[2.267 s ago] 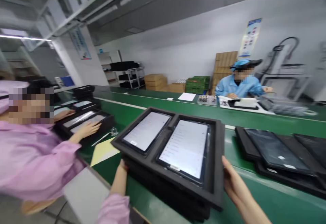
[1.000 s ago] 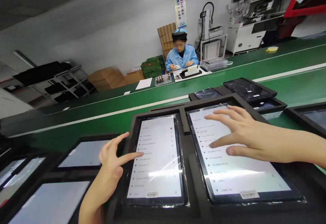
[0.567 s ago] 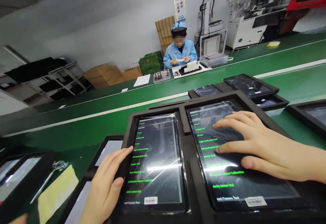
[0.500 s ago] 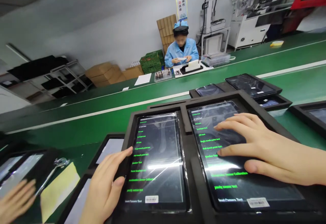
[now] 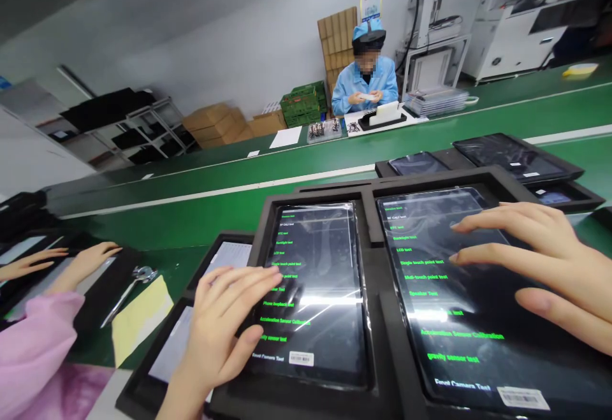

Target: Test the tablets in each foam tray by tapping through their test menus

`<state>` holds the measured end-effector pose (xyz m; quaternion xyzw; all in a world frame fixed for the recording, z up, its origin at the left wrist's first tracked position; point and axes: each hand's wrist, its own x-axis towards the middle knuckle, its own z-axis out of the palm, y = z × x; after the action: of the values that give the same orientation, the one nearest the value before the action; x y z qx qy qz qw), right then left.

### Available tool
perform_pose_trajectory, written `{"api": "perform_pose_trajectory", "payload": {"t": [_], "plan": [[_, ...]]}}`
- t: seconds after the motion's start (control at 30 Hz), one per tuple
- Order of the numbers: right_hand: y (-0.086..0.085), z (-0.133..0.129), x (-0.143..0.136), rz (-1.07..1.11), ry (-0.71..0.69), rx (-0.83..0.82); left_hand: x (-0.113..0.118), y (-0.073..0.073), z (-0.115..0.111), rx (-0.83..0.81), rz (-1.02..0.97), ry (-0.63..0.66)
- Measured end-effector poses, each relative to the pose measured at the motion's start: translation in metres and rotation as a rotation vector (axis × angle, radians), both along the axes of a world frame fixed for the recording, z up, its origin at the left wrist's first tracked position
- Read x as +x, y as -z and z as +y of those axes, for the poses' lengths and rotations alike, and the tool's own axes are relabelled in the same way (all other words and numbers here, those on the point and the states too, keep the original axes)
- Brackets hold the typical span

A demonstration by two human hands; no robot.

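Observation:
Two tablets lie side by side in a black foam tray (image 5: 382, 318), their dark screens listing tests in green and white letters. My left hand (image 5: 222, 324) reaches over the left edge of the left tablet (image 5: 320, 318), fingers extended together and thumb apart, fingertips over the list. Above the right tablet (image 5: 459, 299) my right hand (image 5: 554, 260) hovers or lightly touches, with its fingers spread; contact is not clear. Neither hand holds anything. A small barcode label (image 5: 301, 359) sits near the lower edge of the left tablet, and another (image 5: 523, 398) on the right one.
More trays with tablets (image 5: 516, 155) are stacked behind at right; others (image 5: 174, 343) lie at left. A yellow paper (image 5: 142, 321) rests near a co-worker's pink sleeve (image 5: 43, 337) and hands. Across the green bench (image 5: 215, 194) sits a person in blue (image 5: 366, 82) holding a small white object.
The view has swung left. My left hand has moved from the left tablet's edge onto its screen. My right hand has shifted rightward off the list. The co-worker's arms at left have come further in.

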<state>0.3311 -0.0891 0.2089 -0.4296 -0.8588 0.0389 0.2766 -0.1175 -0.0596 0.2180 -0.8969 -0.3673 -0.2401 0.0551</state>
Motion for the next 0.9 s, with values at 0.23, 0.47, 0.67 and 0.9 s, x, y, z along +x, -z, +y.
{"api": "perform_pose_trajectory", "payload": {"t": [0.23, 0.47, 0.67, 0.9], "plan": [[-0.006, 0.01, 0.005, -0.071, -0.027, -0.074, 0.012, -0.006, 0.005, -0.11, -0.12, 0.01], [-0.002, 0.008, -0.002, -0.089, 0.048, -0.025, 0.017, -0.009, 0.01, -0.089, -0.087, -0.022], [-0.002, 0.014, 0.003, -0.176, -0.031, -0.108, 0.013, -0.004, 0.012, -0.067, -0.048, -0.047], [0.005, 0.013, 0.007, -0.218, -0.026, -0.047, 0.014, -0.004, 0.009, -0.079, 0.054, -0.046]]}}
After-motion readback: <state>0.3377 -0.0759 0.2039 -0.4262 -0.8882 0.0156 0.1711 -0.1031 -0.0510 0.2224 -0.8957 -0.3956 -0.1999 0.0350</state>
